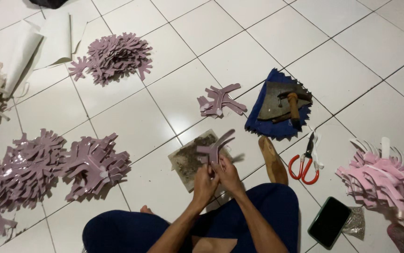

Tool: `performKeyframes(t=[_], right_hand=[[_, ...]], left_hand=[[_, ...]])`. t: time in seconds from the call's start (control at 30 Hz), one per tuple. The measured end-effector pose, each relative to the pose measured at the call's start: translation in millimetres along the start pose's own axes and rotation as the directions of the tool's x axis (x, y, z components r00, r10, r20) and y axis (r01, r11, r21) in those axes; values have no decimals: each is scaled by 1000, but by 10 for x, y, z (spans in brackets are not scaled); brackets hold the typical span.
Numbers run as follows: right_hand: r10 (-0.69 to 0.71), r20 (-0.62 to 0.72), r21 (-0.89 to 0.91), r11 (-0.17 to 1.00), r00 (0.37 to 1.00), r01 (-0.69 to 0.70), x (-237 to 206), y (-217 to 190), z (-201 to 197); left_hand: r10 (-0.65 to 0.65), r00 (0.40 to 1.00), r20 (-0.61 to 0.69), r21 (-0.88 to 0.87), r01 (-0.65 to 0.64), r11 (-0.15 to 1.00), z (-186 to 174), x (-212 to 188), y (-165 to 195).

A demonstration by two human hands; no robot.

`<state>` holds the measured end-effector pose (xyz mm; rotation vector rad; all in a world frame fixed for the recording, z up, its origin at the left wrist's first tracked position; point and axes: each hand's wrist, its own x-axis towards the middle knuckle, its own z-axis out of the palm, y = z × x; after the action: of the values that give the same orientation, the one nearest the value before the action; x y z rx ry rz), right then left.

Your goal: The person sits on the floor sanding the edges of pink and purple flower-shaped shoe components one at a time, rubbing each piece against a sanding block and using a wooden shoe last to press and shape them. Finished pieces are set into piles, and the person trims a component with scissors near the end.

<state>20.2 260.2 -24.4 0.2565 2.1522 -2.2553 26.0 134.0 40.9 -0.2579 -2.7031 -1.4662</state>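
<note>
A person sits on a white tiled floor (267, 37), both hands raised together above their lap. The left hand (205, 183) and right hand (229, 174) are closed around the stem of a mauve Y-shaped cut-out (215, 146), held over a grubby square board (188, 161). Just right of it lies a wooden handle (273, 160), then red-handled scissors (305, 161). Farther off, a blue cloth (277, 129) carries a hatchet (284, 100). Heaps of mauve cut-outs (54, 166) lie to the left, and a pink pile (380, 178) to the right.
</note>
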Motion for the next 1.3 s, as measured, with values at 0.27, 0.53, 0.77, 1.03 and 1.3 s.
performKeyframes(t=[0.27, 0.53, 0.77, 1.03, 1.3], right_hand=[[277, 327, -425, 897, 904, -121, -424, -451, 87], [226, 618, -595, 761, 753, 260, -299, -404, 152], [127, 391, -801, 536, 912, 268, -339, -237, 136], [144, 310, -864, 455, 940, 215, -519, -372, 256], [-333, 409, -760, 391, 850, 519, -409, -83, 731]], left_hand=[[-228, 957, 180, 51, 222, 974, -667, -564, -635], [-276, 953, 127, -258, 300, 918, -708, -248, -1120], [172, 944, -282, 42, -166, 985, -620, -430, -1197], [-161, 984, -80, -192, 143, 971, -654, -275, -1206], [35, 990, -135, -142, -54, 988, -699, -175, -1168]])
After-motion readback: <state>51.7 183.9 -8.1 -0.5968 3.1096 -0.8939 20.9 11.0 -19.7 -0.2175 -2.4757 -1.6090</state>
